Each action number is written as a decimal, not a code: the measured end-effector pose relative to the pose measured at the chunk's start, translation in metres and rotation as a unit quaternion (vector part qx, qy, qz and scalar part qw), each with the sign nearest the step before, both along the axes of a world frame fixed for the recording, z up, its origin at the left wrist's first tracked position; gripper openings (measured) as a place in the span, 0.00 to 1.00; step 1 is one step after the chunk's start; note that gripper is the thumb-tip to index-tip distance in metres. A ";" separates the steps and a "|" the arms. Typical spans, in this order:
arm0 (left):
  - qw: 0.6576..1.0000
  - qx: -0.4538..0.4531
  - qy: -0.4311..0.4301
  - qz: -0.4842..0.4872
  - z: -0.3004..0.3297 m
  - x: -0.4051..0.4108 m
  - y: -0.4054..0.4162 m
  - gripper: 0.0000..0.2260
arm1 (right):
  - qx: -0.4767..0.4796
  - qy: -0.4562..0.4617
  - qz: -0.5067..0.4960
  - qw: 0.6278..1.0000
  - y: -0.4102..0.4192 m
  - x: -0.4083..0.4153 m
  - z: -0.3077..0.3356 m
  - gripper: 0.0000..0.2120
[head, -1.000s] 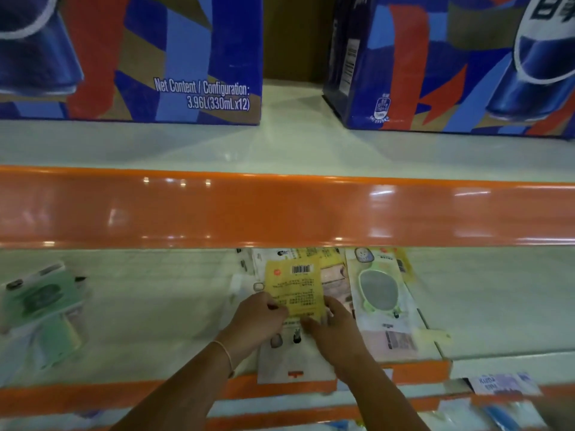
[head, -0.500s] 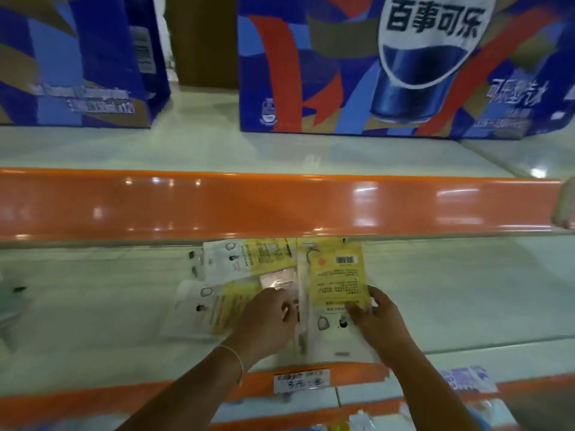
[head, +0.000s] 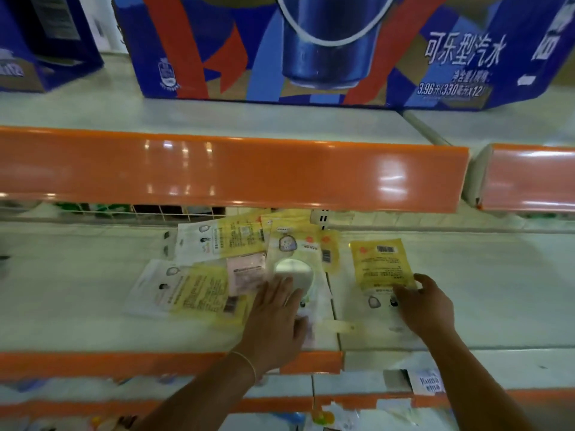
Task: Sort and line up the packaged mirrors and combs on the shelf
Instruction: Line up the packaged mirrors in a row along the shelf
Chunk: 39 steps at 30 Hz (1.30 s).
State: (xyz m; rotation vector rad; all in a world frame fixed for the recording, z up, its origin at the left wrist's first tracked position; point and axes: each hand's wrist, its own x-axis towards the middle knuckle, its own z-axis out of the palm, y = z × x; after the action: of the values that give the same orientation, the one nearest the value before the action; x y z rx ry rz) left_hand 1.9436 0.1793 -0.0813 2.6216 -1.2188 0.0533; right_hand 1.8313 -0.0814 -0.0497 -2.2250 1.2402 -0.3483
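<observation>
Right hand (head: pixel 426 301) is resting on one yellow-backed packet (head: pixel 382 269), fingers bent over its lower edge, looks like it's holding it flat on the shelf (head: pixel 497 275) off to the right, well apart from everything else. Left hand (head: pixel 277 309) is spread flat with straight fingers, pressing down on a packaged mirror (head: pixel 294 270) at the right end of the messy pile.

Progress-wise I'd say it's early days. One packet is separated out, but the rest, a loose heap of overlapping packets (head: pixel 217 262) left of the mirror, sits at all angles with nothing lined up. So most of the sorting is left, as far as I can judge.

Hard to tell stuff: the orange shelf edge (head: pixel 233 169) above cuts off the back of the pile, so there may be more under there. The whole shot is blurry, and I honestly can't tell which packets are combs.
</observation>
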 end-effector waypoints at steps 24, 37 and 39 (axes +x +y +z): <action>0.986 -0.144 -0.014 0.086 -0.003 -0.003 -0.001 0.18 | 0.060 -0.061 0.152 0.985 0.133 0.067 -0.007 0.36; 0.977 -0.189 0.011 0.102 -0.003 -0.001 0.002 0.16 | 0.205 -0.145 0.113 0.961 0.102 0.053 -0.008 0.28; 0.976 -0.191 0.008 0.107 -0.005 0.000 0.003 0.16 | 0.212 -0.153 0.103 0.960 0.093 0.046 -0.009 0.26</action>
State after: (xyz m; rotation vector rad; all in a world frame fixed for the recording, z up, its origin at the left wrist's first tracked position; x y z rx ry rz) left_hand 1.9432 0.1824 -0.0860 2.3911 -0.8186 0.2761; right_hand 1.8772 0.0113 -0.0588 -1.8256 0.8194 -0.2974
